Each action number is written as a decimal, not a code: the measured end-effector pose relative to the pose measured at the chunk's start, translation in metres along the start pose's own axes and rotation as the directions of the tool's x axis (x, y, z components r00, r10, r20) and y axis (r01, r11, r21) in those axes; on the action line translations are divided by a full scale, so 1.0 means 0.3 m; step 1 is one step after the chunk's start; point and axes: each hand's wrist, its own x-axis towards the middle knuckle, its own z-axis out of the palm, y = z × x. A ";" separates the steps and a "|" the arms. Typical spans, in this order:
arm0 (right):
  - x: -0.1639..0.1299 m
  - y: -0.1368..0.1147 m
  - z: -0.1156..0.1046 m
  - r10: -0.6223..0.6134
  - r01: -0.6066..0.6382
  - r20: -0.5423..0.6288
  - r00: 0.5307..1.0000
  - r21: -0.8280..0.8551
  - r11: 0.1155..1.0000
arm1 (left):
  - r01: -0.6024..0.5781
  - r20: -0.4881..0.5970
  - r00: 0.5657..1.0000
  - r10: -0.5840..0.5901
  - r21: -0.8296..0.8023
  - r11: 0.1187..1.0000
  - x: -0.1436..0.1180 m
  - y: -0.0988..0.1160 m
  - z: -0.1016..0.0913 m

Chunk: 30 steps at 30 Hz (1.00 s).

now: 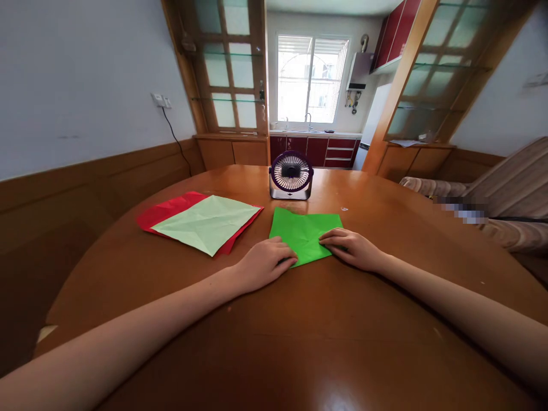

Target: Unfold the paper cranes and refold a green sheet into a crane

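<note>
A bright green sheet of paper (pixel 305 231) with faint creases lies on the wooden table in front of me. My left hand (pixel 270 260) is closed on its near left corner, fingers bent over the sheet and thumb along the near edge. At the right side, my right hand (pixel 353 246) has its fingertips on the paper and its thumb close to the near edge, pinching it. Left of the green paper lies a creased pale green sheet (pixel 209 222), on top of red paper (pixel 171 206) that sticks out around it.
A small dark fan (pixel 291 174) stands on the table (pixel 274 342) just beyond the green paper. A tiny white scrap (pixel 344 209) lies to its right. Farther off are a striped sofa (pixel 509 182), cabinets, and a kitchen with a window (pixel 312 77).
</note>
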 end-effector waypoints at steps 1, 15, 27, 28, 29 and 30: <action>0.000 -0.001 0.000 -0.003 0.003 -0.001 1.000 -0.001 1.000 | -0.001 -0.018 1.000 0.001 0.008 1.000 0.006 -0.004 0.009; 0.002 -0.001 -0.001 0.004 -0.004 -0.007 1.000 -0.003 1.000 | -0.181 0.013 0.982 0.189 0.358 0.916 0.026 -0.002 0.038; -0.001 0.003 0.002 0.005 -0.005 -0.006 1.000 -0.005 1.000 | -0.195 0.025 0.980 0.196 0.251 0.948 0.042 -0.028 0.045; -0.001 0.004 0.002 0.004 -0.004 -0.005 1.000 -0.006 1.000 | -0.198 0.035 0.980 0.195 0.237 0.951 0.045 -0.031 0.045; -0.001 0.005 0.002 0.003 -0.003 -0.005 1.000 -0.007 1.000 | -0.204 0.050 0.979 0.198 0.227 0.952 0.048 -0.034 0.043; -0.001 0.004 0.002 0.003 -0.003 -0.006 1.000 -0.008 1.000 | -0.216 0.066 0.976 0.206 0.224 0.950 0.051 -0.036 0.041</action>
